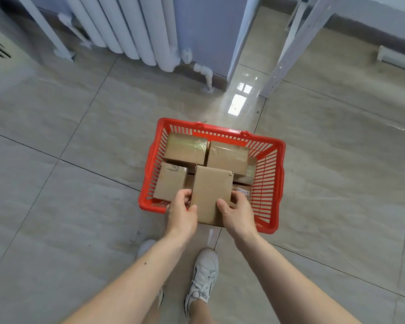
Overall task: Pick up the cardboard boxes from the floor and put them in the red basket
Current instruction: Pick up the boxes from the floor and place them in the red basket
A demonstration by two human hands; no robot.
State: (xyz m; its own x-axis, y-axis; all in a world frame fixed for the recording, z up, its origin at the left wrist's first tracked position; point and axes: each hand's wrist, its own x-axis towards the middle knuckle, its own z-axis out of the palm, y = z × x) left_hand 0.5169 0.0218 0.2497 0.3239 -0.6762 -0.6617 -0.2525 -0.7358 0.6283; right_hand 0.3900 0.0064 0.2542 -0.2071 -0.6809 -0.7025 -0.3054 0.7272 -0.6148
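The red basket stands on the tiled floor in front of my feet. Several brown cardboard boxes lie inside it, among them two taped ones at the back and one at the front left. I hold another cardboard box over the basket's near side, long edge pointing away from me. My left hand grips its left edge and my right hand grips its right edge. The box's near end overhangs the basket's front rim.
A white radiator with a pipe runs along the wall beyond the basket. White metal frame legs stand at the back right and another at the back left. My white shoes are just behind the basket.
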